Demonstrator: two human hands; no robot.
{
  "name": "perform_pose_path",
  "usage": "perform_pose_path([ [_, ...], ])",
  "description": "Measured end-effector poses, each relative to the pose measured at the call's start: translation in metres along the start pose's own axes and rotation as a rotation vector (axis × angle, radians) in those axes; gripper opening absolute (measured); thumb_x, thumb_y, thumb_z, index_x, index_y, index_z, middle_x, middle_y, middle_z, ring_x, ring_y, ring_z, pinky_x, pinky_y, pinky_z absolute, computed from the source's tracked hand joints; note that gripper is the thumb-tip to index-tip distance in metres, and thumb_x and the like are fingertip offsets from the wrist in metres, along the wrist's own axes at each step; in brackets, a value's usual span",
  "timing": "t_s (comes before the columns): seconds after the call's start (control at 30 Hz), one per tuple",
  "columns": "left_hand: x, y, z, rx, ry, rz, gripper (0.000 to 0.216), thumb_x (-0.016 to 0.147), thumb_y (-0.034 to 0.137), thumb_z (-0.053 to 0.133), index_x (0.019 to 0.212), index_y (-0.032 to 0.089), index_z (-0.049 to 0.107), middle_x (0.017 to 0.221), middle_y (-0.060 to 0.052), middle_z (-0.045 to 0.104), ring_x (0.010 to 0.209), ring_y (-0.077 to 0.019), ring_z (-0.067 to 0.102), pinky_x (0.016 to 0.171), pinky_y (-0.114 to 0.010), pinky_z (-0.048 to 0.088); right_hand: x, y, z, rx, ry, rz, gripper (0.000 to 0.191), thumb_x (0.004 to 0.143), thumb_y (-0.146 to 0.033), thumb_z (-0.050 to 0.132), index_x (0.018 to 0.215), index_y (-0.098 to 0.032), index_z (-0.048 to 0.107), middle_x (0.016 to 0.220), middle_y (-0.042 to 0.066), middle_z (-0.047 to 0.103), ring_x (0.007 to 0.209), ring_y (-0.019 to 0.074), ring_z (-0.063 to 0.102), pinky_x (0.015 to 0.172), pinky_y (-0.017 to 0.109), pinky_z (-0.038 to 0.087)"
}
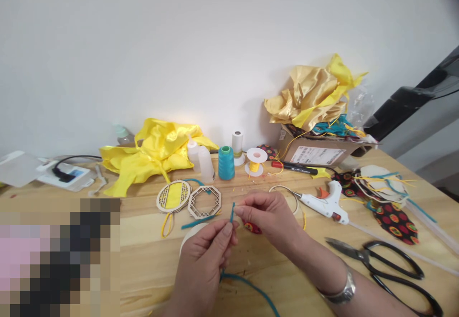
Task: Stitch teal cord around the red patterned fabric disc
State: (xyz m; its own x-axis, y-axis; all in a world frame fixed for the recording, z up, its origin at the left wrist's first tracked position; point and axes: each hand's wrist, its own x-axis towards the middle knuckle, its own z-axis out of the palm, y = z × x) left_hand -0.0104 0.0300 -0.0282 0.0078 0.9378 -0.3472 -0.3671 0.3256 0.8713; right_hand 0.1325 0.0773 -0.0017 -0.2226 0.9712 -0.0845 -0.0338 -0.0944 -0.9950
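Observation:
My left hand (pixel 210 250) pinches a thin teal cord (pixel 251 287) between thumb and forefinger. A short end of it stands up above the thumb, while the longer tail comes out below the hand and trails over the table. At that upright end, the thumb and forefinger of my right hand (pixel 267 216) are closed on the cord. Just beyond my hands lie an octagonal wooden lattice frame (pixel 191 209) and a round wooden frame backed with yellow fabric (pixel 165 205), which has a yellow loop. A dark red patterned fabric piece (pixel 253 226) is partly hidden behind my right hand.
A white glue gun (pixel 324 201) and large black-handled scissors (pixel 366 257) lie at right. Behind stand a teal thread cone (pixel 226 163), a yellow cord spool (pixel 255 166) and white bottles (pixel 206 164). Yellow satin (pixel 154 147) and a cardboard box (pixel 308 149) sit by the wall.

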Motion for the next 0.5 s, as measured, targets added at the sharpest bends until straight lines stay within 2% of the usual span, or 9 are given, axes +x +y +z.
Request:
perform_pose_path([
  [0.37,-0.0008,-0.0002,-0.0006,0.024,0.003,-0.011,0.015,0.075,0.033,0.071,0.077,0.018,0.073,0.058,0.003,0.054,0.047,-0.0051,0.036,0.041,-0.017,0.026,-0.0007,-0.001,-0.0001,0.004,0.01,0.01,0.019,0.072,-0.032,0.069,0.061,-0.017,0.068,0.048,-0.005,0.047,0.045,0.0063,0.037,0.043,0.021,0.03],
  [0.5,-0.0017,0.0027,0.0009,0.02,0.012,0.005,0.017,0.074,0.034,0.071,0.079,0.017,0.073,0.061,0.002,0.055,0.047,-0.0052,0.036,0.042,-0.018,0.027,0.0017,-0.0007,-0.0042,0.059,-0.129,0.047,0.016,0.073,-0.034,0.069,0.079,-0.019,0.074,0.054,-0.005,0.053,0.049,0.0072,0.041,0.049,0.021,0.033],
])
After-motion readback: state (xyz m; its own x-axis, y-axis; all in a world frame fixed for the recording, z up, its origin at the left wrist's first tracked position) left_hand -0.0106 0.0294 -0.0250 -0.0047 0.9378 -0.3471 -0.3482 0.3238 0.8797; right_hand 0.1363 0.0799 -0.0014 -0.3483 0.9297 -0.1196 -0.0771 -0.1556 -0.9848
